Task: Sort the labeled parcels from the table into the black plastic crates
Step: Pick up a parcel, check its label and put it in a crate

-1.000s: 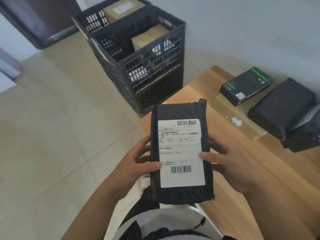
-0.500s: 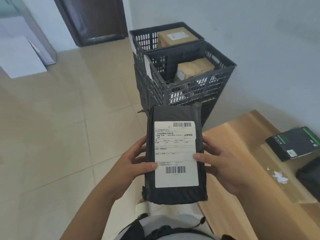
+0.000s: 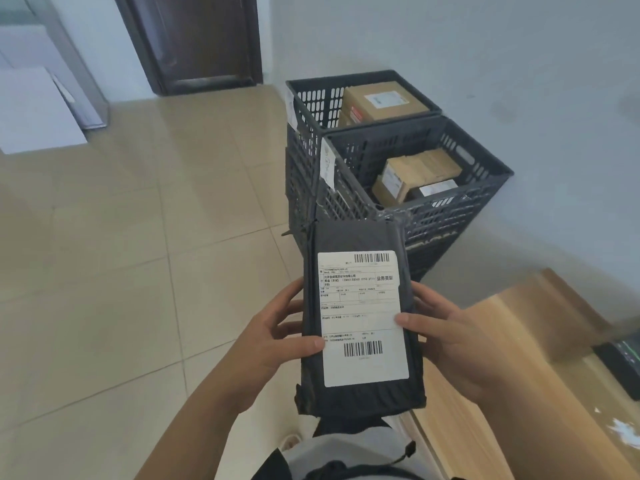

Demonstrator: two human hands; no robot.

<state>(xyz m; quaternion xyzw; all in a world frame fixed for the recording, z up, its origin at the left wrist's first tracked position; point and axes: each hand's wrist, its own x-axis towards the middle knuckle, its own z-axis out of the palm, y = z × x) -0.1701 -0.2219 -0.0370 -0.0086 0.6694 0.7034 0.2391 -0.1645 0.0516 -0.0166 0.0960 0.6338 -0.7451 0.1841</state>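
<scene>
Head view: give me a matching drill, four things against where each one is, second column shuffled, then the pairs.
1. black parcel
2. near crate
3. far crate
4. table

A. against the wall, behind the other crate
B. held in both hands, label up
C. lower right, wooden top
D. holds tan boxes, just beyond the parcel

Pairs: 1-B, 2-D, 3-A, 4-C. The left hand and right hand grip the parcel's long edges.
</scene>
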